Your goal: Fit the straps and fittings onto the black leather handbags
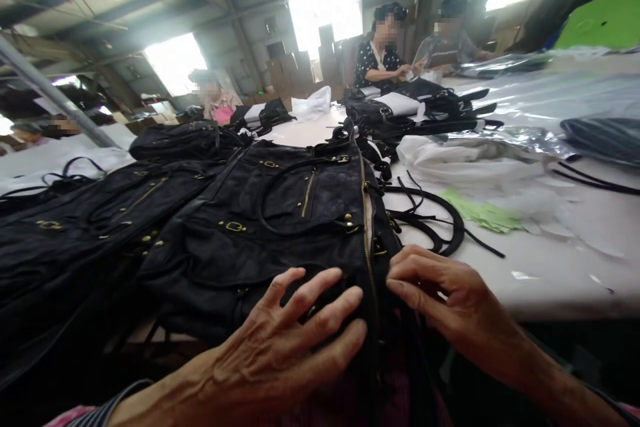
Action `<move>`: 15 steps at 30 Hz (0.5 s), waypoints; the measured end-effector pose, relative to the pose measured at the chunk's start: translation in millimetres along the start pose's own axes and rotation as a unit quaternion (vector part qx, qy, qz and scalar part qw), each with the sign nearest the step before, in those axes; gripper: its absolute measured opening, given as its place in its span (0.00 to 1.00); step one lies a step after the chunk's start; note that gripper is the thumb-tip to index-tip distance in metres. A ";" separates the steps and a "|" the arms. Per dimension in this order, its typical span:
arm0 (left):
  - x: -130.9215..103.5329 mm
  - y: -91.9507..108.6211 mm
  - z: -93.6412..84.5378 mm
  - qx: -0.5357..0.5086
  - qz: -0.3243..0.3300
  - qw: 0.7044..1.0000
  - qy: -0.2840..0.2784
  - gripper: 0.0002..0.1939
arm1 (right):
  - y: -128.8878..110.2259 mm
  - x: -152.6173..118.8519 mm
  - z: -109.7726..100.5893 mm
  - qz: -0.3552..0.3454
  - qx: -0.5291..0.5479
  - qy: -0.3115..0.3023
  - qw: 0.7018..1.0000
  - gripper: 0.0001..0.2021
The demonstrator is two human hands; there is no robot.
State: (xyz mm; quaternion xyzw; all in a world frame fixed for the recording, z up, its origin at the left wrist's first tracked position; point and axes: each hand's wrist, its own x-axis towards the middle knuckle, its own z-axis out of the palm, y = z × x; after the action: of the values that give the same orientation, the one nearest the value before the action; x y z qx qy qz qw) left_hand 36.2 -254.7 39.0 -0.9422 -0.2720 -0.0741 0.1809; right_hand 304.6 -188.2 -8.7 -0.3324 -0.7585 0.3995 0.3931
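A black handbag (225,203) with brass buckles and a rounded handle lies on its side in front of me. Its long brass zipper (369,240) runs along the right edge, parted near the top so that pale lining shows. My left hand (300,320) rests on the bag with its fingers spread, just left of the zipper. On the other side, my right hand (435,280) has thumb and fingers pinched together at the bag's edge. Whatever sits between those fingertips is too small or hidden to make out. Black straps (450,213) curl on the table beyond it.
Another black bag (90,213) lies against this one on the left. Light green paper slips (483,213) and crumpled white wrapping (460,163) are on the white table (540,273) at right. More black bags (400,107) are piled farther back, near a co-worker in a dotted top (370,67).
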 end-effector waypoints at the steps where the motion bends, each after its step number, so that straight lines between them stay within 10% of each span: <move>1: -5.3 6.2 5.8 0.014 -0.014 1.000 0.000 0.21 | -3.1 -5.9 3.6 0.001 0.005 0.003 1.000 0.11; 7: -5.1 40.8 32.3 -0.003 -0.102 0.985 0.136 0.17 | -14.4 -33.0 22.1 0.012 -0.011 0.028 0.999 0.04; 15: 18.7 41.9 8.6 -0.059 -0.062 0.976 0.201 0.13 | -28.9 -60.3 34.1 0.037 0.088 0.025 0.995 0.08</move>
State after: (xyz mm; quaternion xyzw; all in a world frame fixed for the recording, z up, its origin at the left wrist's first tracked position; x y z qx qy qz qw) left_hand 74.9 -275.3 22.8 -0.8983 -0.2836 -0.2885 0.1713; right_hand 298.0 -262.6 -16.2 -0.3341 -0.6975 0.4709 0.4244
